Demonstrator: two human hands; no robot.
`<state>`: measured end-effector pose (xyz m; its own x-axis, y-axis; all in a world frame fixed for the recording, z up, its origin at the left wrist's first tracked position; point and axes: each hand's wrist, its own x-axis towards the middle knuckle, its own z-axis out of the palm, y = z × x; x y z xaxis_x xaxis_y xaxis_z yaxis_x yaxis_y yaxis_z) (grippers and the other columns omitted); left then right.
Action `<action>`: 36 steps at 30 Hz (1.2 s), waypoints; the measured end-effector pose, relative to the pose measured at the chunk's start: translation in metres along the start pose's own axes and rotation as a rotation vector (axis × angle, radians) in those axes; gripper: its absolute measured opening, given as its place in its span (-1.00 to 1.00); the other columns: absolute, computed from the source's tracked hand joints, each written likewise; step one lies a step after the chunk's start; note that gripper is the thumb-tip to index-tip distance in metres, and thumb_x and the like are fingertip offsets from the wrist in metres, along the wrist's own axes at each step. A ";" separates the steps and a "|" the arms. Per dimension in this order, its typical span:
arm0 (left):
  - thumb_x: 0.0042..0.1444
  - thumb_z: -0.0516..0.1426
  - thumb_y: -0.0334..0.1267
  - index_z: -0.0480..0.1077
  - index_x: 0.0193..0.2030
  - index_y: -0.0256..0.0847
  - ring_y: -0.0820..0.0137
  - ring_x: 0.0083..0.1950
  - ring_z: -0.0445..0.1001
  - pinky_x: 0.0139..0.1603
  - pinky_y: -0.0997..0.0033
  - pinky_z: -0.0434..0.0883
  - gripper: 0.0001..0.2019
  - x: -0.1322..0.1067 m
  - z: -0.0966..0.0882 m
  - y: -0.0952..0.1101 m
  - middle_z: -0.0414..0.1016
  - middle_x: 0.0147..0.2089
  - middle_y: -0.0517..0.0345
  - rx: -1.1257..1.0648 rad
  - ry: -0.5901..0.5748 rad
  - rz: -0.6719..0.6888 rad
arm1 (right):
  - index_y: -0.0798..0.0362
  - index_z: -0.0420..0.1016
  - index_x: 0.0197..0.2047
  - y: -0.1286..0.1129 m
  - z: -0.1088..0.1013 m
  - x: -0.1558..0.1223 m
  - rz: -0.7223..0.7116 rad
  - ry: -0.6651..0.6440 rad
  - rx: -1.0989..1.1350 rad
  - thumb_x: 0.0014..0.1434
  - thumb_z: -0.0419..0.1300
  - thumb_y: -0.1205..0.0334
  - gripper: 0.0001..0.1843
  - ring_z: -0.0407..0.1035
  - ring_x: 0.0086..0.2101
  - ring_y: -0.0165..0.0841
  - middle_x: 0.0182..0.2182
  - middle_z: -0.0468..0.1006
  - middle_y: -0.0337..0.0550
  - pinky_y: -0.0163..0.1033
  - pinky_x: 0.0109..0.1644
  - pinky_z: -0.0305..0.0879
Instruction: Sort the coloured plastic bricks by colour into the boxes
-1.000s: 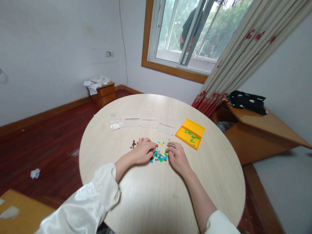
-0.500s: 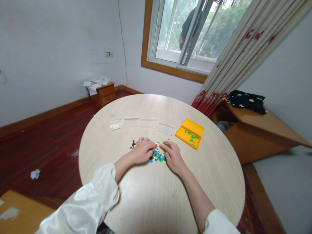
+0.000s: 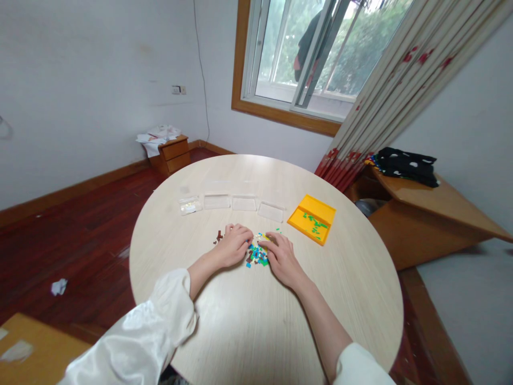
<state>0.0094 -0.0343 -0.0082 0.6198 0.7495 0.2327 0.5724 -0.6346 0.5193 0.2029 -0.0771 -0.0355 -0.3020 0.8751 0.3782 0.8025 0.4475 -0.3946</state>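
A small heap of tiny coloured pieces [image 3: 255,255], blue, green, yellow and brown, lies on the round pale wooden table [image 3: 248,321]. My left hand [image 3: 232,246] rests on the heap's left side with fingers curled over some pieces. My right hand [image 3: 280,258] lies on the heap's right side, fingers bent down onto the pieces. What either hand grips is hidden under the fingers. A yellow tray [image 3: 313,218] with several green pieces in it sits to the right, beyond my right hand.
Several clear plastic boxes [image 3: 244,203] stand in a row at the far side of the table, one small clear bag [image 3: 189,205] at their left. A wooden bench with dark cloth [image 3: 406,166] is at the right. A small cabinet [image 3: 173,152] stands by the wall.
My right hand has slid left, in over the heap, pushing the pieces closer together. My left hand has barely moved.
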 end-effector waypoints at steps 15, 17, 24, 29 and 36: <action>0.00 -0.08 -0.43 0.24 -0.57 -0.20 0.34 -0.34 0.36 -0.09 0.23 0.21 -0.80 0.002 -0.012 -0.024 0.40 -0.50 0.17 -0.043 0.265 -0.292 | -0.04 0.52 -0.17 -0.003 -0.007 0.000 -0.030 0.024 0.042 0.11 -0.05 0.46 -0.62 0.17 0.04 -0.20 0.00 0.36 -0.05 0.07 0.10 0.13; -0.02 -0.07 -0.45 0.25 -0.56 -0.20 0.34 -0.34 0.37 -0.07 0.22 0.21 -0.82 0.002 -0.015 -0.024 0.41 -0.50 0.18 -0.075 0.259 -0.285 | -0.01 0.52 -0.20 -0.002 -0.007 0.000 -0.022 0.024 0.042 0.10 -0.06 0.47 -0.62 0.17 0.03 -0.20 -0.01 0.36 -0.03 0.07 0.09 0.14; -0.03 -0.07 -0.47 0.29 -0.40 -0.20 0.31 -0.17 0.37 0.01 0.16 0.11 -0.83 -0.001 -0.015 -0.012 0.52 -0.32 0.17 -0.150 0.106 -0.204 | -0.01 0.49 -0.11 -0.002 -0.006 0.000 -0.018 0.023 0.062 0.12 -0.07 0.46 -0.60 0.18 0.03 -0.21 -0.02 0.36 -0.03 0.06 0.09 0.14; 0.00 -0.08 -0.47 0.31 -0.32 -0.19 0.29 -0.11 0.33 0.01 0.16 0.08 -0.80 -0.001 -0.007 -0.015 0.50 -0.24 0.13 -0.083 0.041 -0.174 | -0.03 0.49 -0.09 -0.002 -0.005 0.000 -0.014 0.026 0.057 0.13 -0.06 0.44 -0.60 0.19 0.02 -0.21 -0.02 0.37 -0.03 0.06 0.08 0.17; -0.02 -0.09 -0.48 0.30 -0.35 -0.20 0.27 -0.05 0.30 0.01 0.15 0.07 -0.80 0.000 -0.002 -0.022 0.47 -0.21 0.10 -0.065 0.075 -0.190 | -0.01 0.47 -0.08 0.000 -0.003 -0.001 -0.005 0.035 0.058 0.14 -0.07 0.45 -0.60 0.18 0.03 -0.22 -0.02 0.36 -0.03 0.04 0.10 0.15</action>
<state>-0.0043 -0.0204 -0.0184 0.4609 0.8681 0.1845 0.6379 -0.4686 0.6112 0.2050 -0.0780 -0.0336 -0.2868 0.8665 0.4085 0.7694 0.4624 -0.4406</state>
